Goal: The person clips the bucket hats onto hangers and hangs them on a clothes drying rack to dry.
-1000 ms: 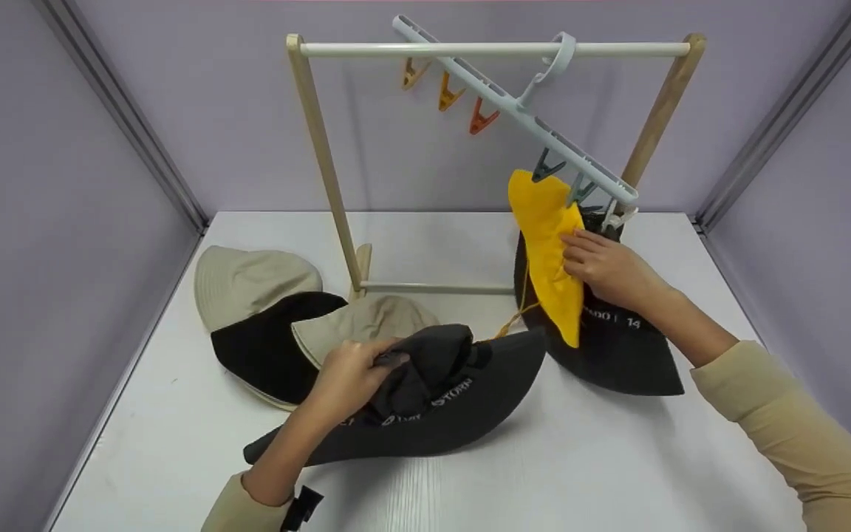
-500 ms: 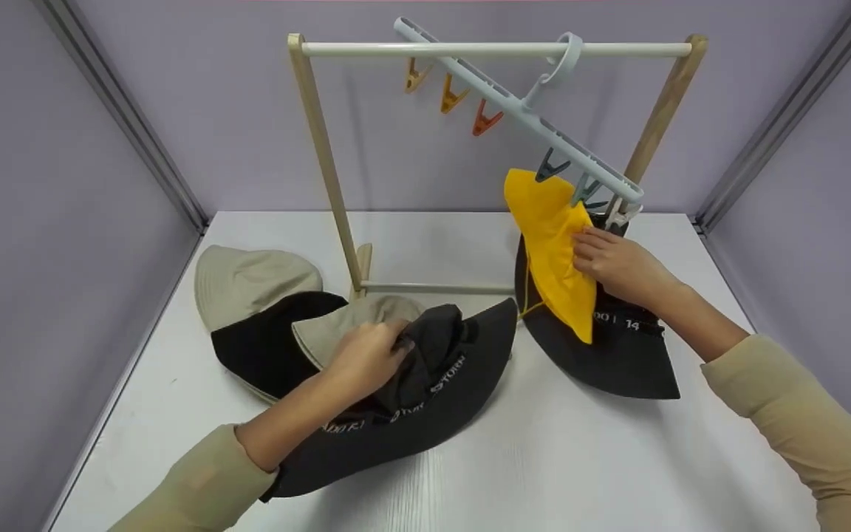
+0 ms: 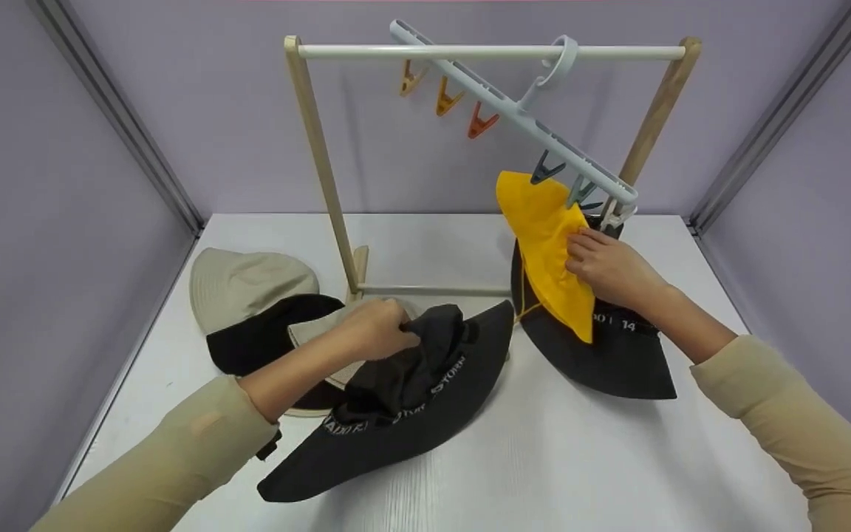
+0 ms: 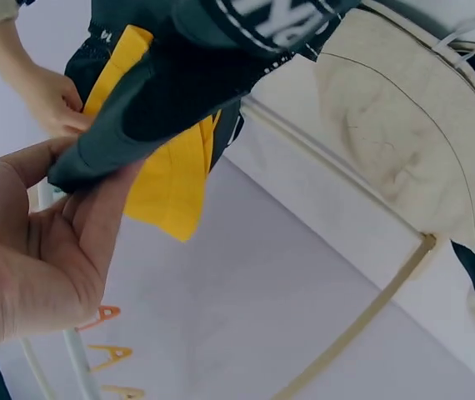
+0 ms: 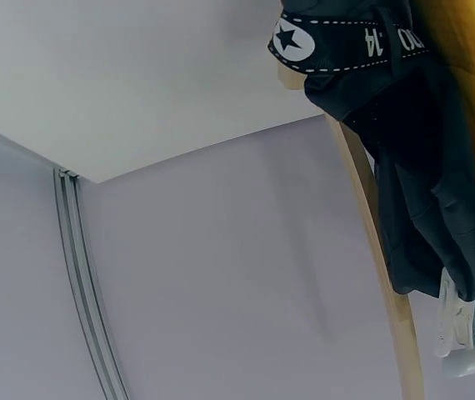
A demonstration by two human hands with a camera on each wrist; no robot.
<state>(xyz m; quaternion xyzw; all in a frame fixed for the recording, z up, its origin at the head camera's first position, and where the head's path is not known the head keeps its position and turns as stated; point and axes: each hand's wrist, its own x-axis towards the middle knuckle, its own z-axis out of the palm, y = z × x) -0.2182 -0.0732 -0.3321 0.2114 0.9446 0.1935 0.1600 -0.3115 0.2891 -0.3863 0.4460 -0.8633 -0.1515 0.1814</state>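
My left hand [image 3: 377, 329] pinches the crown of a dark bucket hat [image 3: 433, 428] with white lettering; its wide brim hangs down above the table. In the left wrist view, thumb and fingers close on the dark cloth [image 4: 104, 158]. On the right, my right hand [image 3: 606, 266] holds a yellow hat [image 3: 544, 236] at its crown, just below the pale green clip [image 3: 580, 191] of the hanger [image 3: 514, 111]. Behind it, a second dark hat [image 3: 617, 362] hangs from the white clip [image 5: 454, 317] at the hanger's end. My right fingers are mostly out of the right wrist view.
Beige hats [image 3: 248, 288] and a black one [image 3: 270, 336] lie piled at the left of the white table. The hanger hooks over the rack's white rail [image 3: 425, 52], with an orange clip [image 3: 448, 96], a red clip [image 3: 482, 120] and a dark clip [image 3: 546, 170]. Panels enclose the table.
My left hand has lifted and shifted slightly up and right, tilting the dark hat so its brim's left end drops nearer me. The right hand stays at the yellow hat, whose lower end swings slightly right.
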